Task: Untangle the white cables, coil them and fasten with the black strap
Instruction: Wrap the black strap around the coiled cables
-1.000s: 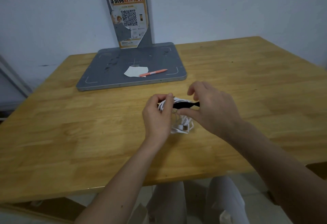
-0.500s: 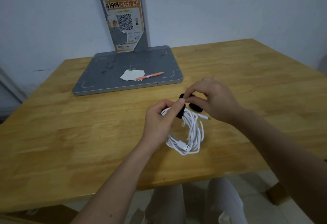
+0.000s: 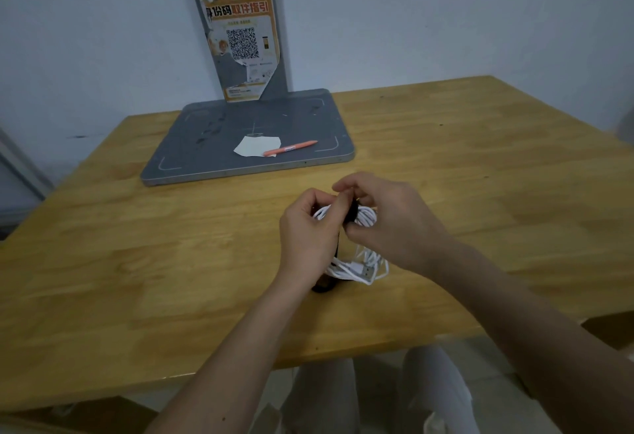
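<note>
Worktop (image 3: 137, 279): light wood, seen from above and in front, with pale walls behind. Grey base (image 3: 219, 145): laid flat at the far left-centre of the worktop, a grey post (image 3: 271, 66) rising from its back edge; an orange poster (image 3: 242, 46) with a QR code is stuck on the post, its edges torn. Paper scrap (image 3: 255, 147): white, lying on the base. Pen (image 3: 290, 148): orange, lying on the base, its near end overlapping the scrap. Left hand (image 3: 307, 238): held over the near centre of the worktop, its grip closed on the coil and strap, thumb and fingers pinched together at the top. Strap (image 3: 350, 211): black, wrapped over the top of the coil between the two hands; a further dark length is seen running down behind the left hand to the worktop. Cables (image 3: 365, 219): white, gathered in a coil held upright between the hands, the lower loops resting on the worktop; a USB plug (image 3: 367, 270) is seen at the bottom of the coil. Right hand (image 3: 399, 228): just right of the coil, its grip clamped on the strap, fingertips meeting those of the left hand. Both bare forearms are seen reaching in from the lower edge.
</note>
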